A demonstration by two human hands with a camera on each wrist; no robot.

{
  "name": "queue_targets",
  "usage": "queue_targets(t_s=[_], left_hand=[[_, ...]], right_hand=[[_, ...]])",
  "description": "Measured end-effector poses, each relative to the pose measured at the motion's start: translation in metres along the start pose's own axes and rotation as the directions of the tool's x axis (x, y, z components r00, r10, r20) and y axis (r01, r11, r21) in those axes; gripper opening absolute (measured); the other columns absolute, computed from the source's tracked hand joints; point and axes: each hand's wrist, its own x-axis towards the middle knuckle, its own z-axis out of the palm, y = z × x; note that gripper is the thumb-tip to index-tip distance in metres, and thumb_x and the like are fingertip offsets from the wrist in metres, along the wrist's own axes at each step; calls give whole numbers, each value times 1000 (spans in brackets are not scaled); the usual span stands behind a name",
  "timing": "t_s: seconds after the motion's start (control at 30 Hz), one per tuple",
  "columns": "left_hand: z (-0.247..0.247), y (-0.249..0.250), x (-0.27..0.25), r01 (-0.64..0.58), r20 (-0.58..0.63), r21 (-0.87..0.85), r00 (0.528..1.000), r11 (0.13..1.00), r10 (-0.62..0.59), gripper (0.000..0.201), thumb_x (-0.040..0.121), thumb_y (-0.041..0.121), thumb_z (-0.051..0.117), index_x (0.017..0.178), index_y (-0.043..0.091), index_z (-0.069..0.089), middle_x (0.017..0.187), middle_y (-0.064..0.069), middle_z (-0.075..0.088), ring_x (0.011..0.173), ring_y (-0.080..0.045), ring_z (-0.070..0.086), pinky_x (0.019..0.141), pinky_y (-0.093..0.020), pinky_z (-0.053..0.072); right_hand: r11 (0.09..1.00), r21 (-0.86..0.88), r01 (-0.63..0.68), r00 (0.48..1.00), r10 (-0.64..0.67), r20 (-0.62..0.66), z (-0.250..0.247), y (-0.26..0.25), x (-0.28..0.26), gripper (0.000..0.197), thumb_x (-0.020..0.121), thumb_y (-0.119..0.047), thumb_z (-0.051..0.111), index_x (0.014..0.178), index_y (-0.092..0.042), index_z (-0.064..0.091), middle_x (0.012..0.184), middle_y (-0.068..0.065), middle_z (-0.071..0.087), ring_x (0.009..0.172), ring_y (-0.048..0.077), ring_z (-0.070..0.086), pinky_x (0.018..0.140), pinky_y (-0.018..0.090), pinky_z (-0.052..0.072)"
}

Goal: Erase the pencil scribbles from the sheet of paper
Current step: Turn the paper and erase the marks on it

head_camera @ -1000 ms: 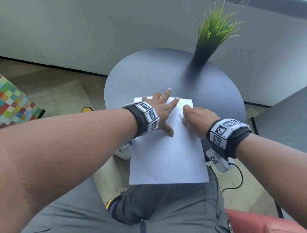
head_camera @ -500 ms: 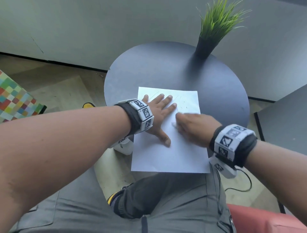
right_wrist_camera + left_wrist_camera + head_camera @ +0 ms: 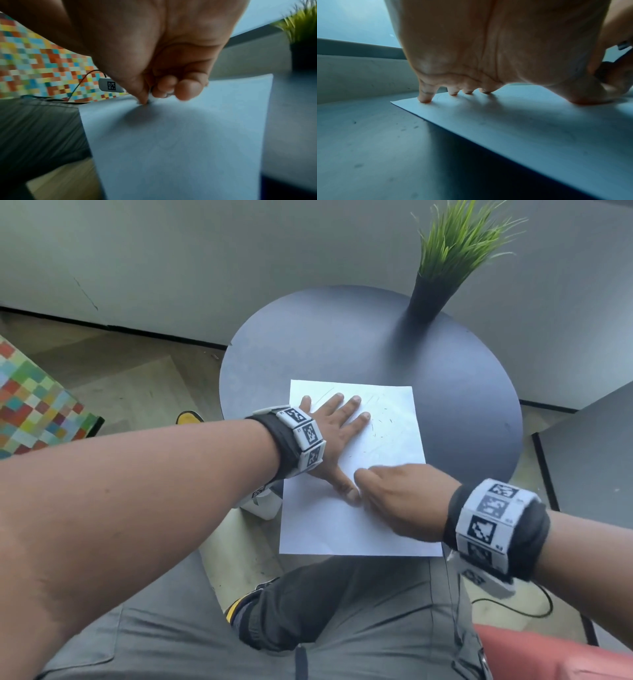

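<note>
While your left hand (image 3: 329,436) is lying flat with fingers spread on the sheet (image 3: 346,529), you are pinning it to the table (image 3: 308,347); nothing is being gripped.

- Right hand (image 3: 400,501): fingers are curling tight, tips pressing down at the sheet's middle, just beside the left thumb. An eraser is presumably being pinched there, but none is showing plainly, so you cannot tell what it is holding.
- Sheet: lying on the table's 6 o'clock side, its near end overhanging the rim above your lap. Faint scribbles (image 3: 383,426) are remaining toward its 1 o'clock corner.
- Risks: rubbing hard over the unsupported end is likely to crease or tear the sheet; easing the left palm is likely to let it slide or buckle; strokes are working away from the remaining marks.
- Containers: one dark pot (image 3: 428,299) at the table's 1 o'clock, holding green grass-like blades (image 3: 459,244), well apart from the sheet.
</note>
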Motion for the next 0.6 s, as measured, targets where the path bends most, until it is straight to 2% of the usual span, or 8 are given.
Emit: queue_targets(t_s=[0.07,0.13,0.2,0.27,0.33,0.37,0.5,0.6], left_hand=[[-1,0,0,-1,2,-1,1000,1000,1,149,47,100,51,156,24,-18,162,-1,-27,150,-28,-22,115,-67,5],[-2,0,1,-4,2,-7,1000,1000,4,148,49,98,54,156,24,-18,162,-2,-27,150,-29,-21,115,-68,5],[-3,1,1,-6,4,-6,1000,1000,6,148,50,97,55,156,24,-18,162,-2,-27,150,-29,-22,115,-68,4],[-1,1,0,-5,6,-1,1000,1000,5,148,50,98,54,156,24,-18,162,-2,-27,149,-29,-22,115,-68,4],[1,0,0,-4,2,-4,1000,1000,4,148,49,98,54,156,24,-17,162,-2,-27,149,-29,-23,114,-68,3],[1,0,0,-4,-4,-5,1000,1000,4,148,49,98,54,156,24,-17,162,-2,-27,149,-29,-23,114,-68,3],[1,0,2,-10,-13,-15,1000,1000,10,148,49,98,54,156,24,-16,163,-2,-25,150,-28,-21,115,-67,4],[0,-5,-2,-30,-55,-40,998,999,28,143,51,99,49,158,24,-8,165,-2,-17,151,-26,-14,118,-62,5]], right_hand=[[1000,3,-31,999,31,24,-2,1,1,18,98,-31,36,88,-24,23,78,-6,37,67,27,46,59,36,42],[970,46,-239,969,241,-54,-10,25,17,21,99,-37,30,86,-21,25,77,-3,43,68,29,46,62,37,46],[935,88,-344,930,352,-108,-15,39,24,22,99,-35,33,86,-19,26,81,5,54,67,31,49,63,39,49],[956,51,-288,954,291,-72,-16,22,24,18,96,-29,40,90,-19,26,91,7,59,73,31,53,61,35,42],[987,35,-156,988,156,3,-10,0,19,19,92,-27,45,93,-19,29,93,5,57,80,32,58,61,33,36],[987,37,-156,988,156,12,-11,0,19,18,93,-28,45,94,-19,29,92,5,55,81,32,57,62,33,36],[881,152,-449,883,463,-78,-16,49,39,24,98,-41,33,91,-18,31,86,8,50,74,33,50,66,38,45],[857,169,-487,857,506,-99,-15,62,41,26,99,-42,34,94,-16,38,86,9,54,77,35,53,69,40,49]])
